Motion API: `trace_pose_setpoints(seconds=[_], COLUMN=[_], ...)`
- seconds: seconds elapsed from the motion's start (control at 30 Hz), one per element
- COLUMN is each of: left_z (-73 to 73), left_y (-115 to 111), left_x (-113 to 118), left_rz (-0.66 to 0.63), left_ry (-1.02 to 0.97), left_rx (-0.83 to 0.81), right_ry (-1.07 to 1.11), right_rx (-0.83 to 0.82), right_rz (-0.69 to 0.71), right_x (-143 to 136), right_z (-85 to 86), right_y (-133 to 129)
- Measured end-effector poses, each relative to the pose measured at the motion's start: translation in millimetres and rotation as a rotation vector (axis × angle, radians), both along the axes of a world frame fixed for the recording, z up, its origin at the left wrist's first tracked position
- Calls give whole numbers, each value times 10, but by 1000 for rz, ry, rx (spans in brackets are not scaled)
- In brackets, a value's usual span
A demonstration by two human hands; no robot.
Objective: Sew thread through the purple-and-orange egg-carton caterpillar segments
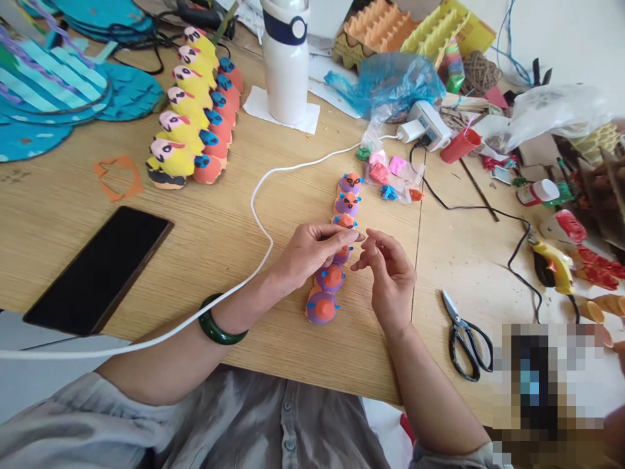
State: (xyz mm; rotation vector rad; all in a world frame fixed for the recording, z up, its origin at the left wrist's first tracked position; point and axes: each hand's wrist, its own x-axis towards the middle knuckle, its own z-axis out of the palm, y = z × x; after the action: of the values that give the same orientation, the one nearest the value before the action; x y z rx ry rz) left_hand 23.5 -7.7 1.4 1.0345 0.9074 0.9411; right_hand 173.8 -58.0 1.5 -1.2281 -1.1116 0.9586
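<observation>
My left hand [312, 251] is held over a row of egg-carton cups covered in purple clay [322, 309], with orange faces and small blue side pieces. Its thumb and forefinger are pressed together; a small dark spot shows at their tips, too small to name. Just to the right, my right hand [390, 273] has its fingers curled and its thumb against the forefinger, close to the left fingertips. Whatever the right fingers hold, if anything, cannot be made out. The two hands partly hide the middle cups. Several nearer and farther cups show; the far ones have dark facial marks.
Coloured clay lumps [383, 170] lie beyond the row. Yellow clay-covered cups [195, 111] stand at back left, near a white bottle [286, 71]. A phone [102, 267], scissors [466, 339] and a yellow glue gun [554, 267] flank the hands. A white cable [254, 202] crosses my left forearm.
</observation>
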Motion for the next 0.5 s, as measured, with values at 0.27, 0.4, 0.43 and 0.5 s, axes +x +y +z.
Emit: trace_pose_setpoints(seconds=[0.27, 0.4, 0.43, 0.5], left_z=[31, 32, 33, 40], left_y=[-19, -32, -35, -40], left_x=[-22, -37, -41, -46], left_rz=[-66, -73, -74, -53], left_ry=[121, 243, 262, 282], left_rx=[168, 319, 339, 362], right_ry=[-229, -355, -367, -372], right_rx=[109, 179, 181, 156], right_rz=[32, -23, -37, -56], right_x=[49, 73, 75, 71], right_z=[-44, -63, -57, -37], right_y=[-9, -14, -14, -12])
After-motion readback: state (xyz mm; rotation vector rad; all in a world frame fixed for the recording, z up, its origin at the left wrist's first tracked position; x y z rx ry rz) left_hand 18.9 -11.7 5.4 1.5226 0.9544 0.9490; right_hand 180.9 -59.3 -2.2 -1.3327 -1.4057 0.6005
